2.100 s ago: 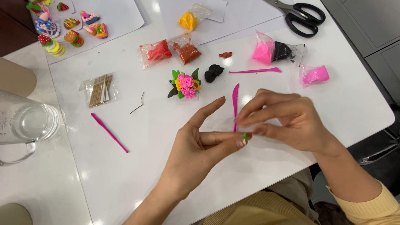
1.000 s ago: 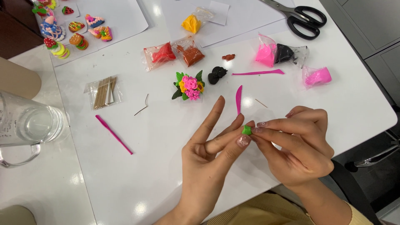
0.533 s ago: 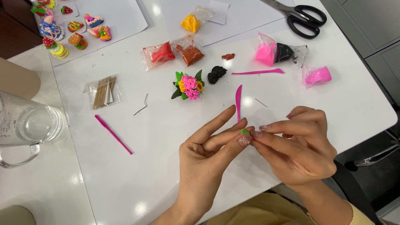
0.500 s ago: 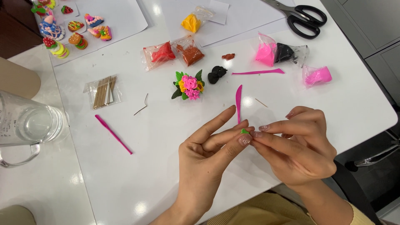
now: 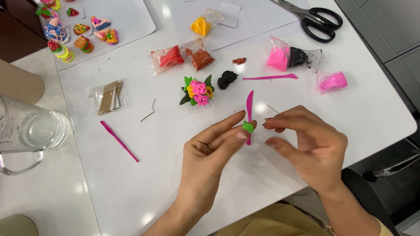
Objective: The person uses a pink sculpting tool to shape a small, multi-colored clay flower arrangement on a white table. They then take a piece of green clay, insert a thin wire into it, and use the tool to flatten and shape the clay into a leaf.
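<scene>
At the far left of the white surface (image 5: 280, 183) stands a clear glass jug (image 5: 27, 133), and above it, on a sheet of paper, sits a cluster of small, brightly coloured clay cakes (image 5: 70, 32). Moving right, a clear packet of wooden sticks (image 5: 109, 97) lies near a thin pink modelling tool (image 5: 119, 141) and a short bent wire (image 5: 148, 112). Further along are bags of red clay (image 5: 168, 57) and brown clay (image 5: 199, 57), a bag of yellow clay (image 5: 202, 26) above them, and a little clay bouquet (image 5: 197, 90) of pink and yellow blooms with dark green leaves, next to a black clay lump (image 5: 227, 79). The left hand (image 5: 210, 153) comes up from the bottom edge, its thumb and forefinger pinched on a small green clay piece (image 5: 248, 127); this piece is bright green, rounded and slightly lumpy, held above the surface just in front of a pink plastic knife (image 5: 249, 114) lying there. The right hand (image 5: 306, 146) is just beside it, fingers curled loosely with thumb and forefinger tips apart, gripping nothing. Beyond lie another flat pink tool (image 5: 271, 78), bags of pink clay (image 5: 280, 57) and black clay (image 5: 302, 57), a further pink clay bag (image 5: 332, 81), and black-handled scissors (image 5: 313, 17).
</scene>
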